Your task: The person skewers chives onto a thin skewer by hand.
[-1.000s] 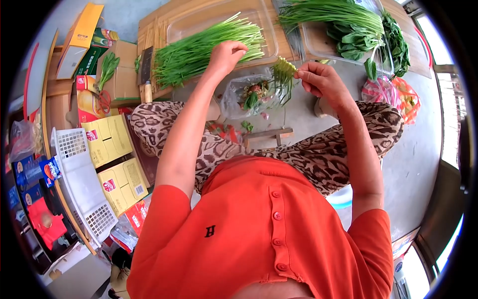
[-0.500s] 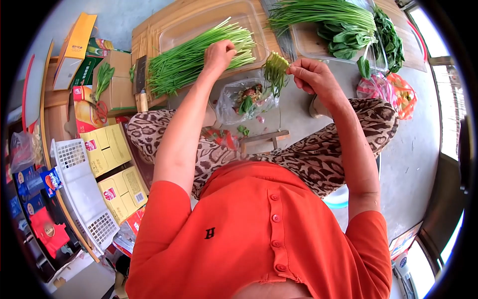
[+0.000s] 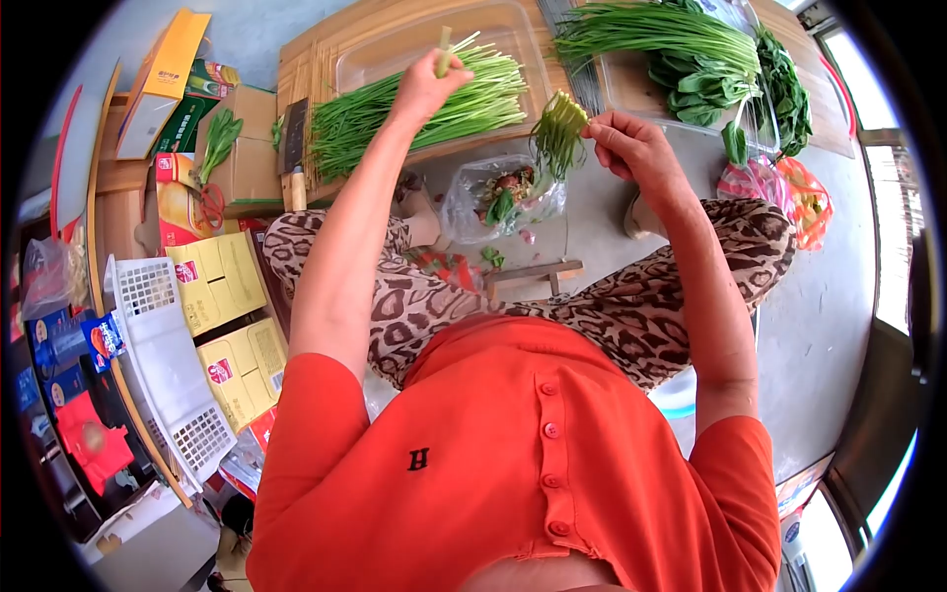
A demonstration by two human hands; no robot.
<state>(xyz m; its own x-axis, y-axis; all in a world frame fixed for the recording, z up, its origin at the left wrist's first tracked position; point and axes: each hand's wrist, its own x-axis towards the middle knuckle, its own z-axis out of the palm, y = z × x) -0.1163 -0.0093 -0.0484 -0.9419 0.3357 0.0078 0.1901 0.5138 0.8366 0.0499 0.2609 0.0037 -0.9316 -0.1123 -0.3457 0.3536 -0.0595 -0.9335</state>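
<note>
The left hand [image 3: 429, 87] pinches a short pale-green piece [image 3: 444, 51] above long green stalks [image 3: 485, 97] lying across a clear tray [image 3: 385, 61], toward the surface's [image 3: 370, 18] left edge. The right hand [image 3: 633, 150] pinches a green bundle [image 3: 559, 133] by its pale end, just off the near edge.

long green garlic chives [image 3: 414, 113] lie slantwise across a clear tray [image 3: 373, 61], a limp, yellow-edged bunch [image 3: 559, 133] hangs from the right hand [image 3: 636, 148], and a short pale stalk [image 3: 444, 51] stands upright in the left hand [image 3: 426, 89].
</note>
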